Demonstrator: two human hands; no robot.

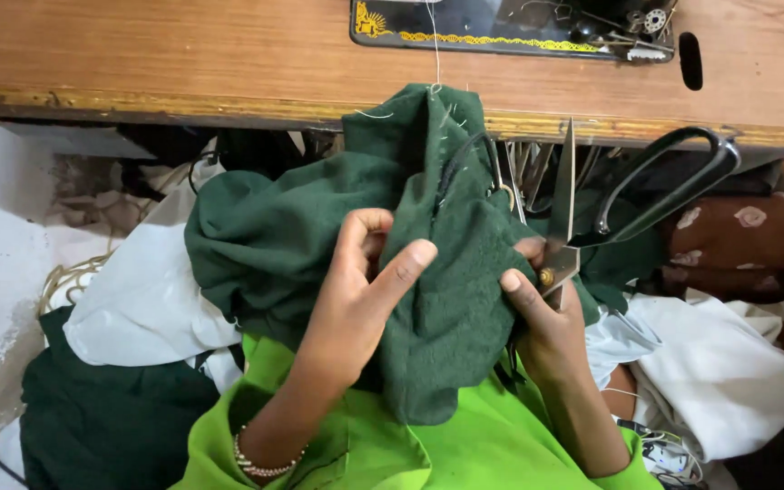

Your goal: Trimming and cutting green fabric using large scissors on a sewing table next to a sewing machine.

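Green fleece garment [338, 227] hangs bunched below the worktop [183, 63] edge, soft, limp and light, best taken at its folded seam. Left hand [356, 290] pinches it, fingers partly spread; right hand [546, 318] grips it, fingers closed around the scissors [592, 218].

Dark green fleece garment [319, 227] bunched just below the wooden desk [183, 54] edge, draped over a lap in a bright green garment [465, 445]. Left hand [356, 290] pinches a fold of the fleece, thumb and index finger raised. Right hand [546, 318] grips the fleece's right side and holds large black-handled scissors [592, 218] near the pivot, blades shut, pointing up toward the desk. White cloth [138, 299] left of the fleece; black sewing machine base [501, 27] on the desk above it.
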